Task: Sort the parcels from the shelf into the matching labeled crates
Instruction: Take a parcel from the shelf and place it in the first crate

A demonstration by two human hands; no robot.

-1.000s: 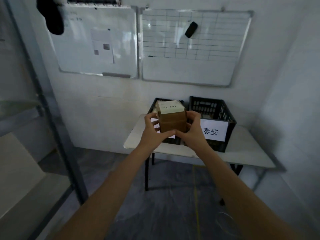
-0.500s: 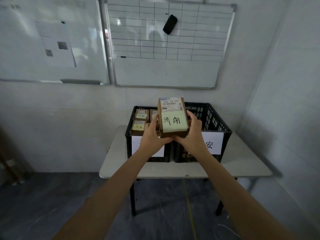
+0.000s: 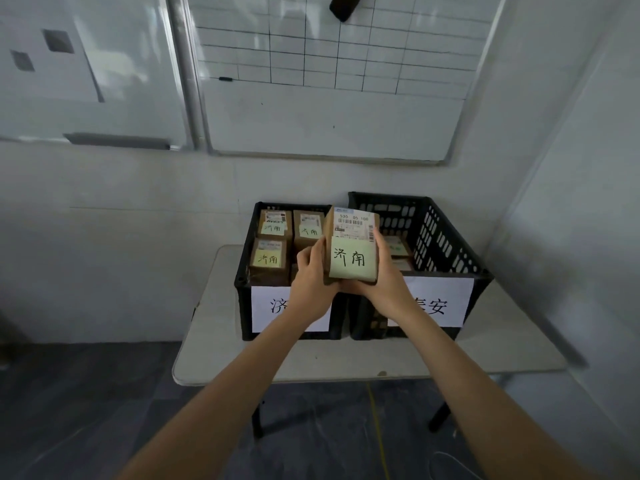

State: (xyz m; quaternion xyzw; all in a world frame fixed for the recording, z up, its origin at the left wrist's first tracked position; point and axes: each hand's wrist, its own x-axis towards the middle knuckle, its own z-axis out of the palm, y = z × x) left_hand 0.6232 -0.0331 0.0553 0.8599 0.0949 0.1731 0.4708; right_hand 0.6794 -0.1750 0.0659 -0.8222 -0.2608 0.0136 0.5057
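Arms outstretched, left hand (image 3: 311, 276) and right hand (image 3: 388, 282) both grip the parcel (image 3: 351, 252)

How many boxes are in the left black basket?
3 brown cardboard parcels show in the black plastic crate: back-left parcel, back-right parcel, front-left parcel. The held parcel may hide more.

Brown parcel (image 3: 351, 249), yellow 济南 note under barcode label, held above 2 black crates' shared edge. Left crate (image 3: 242, 289): 3 parcels (image 3: 270, 261) with matching notes. Right crate (image 3: 446, 233): label ending 安.
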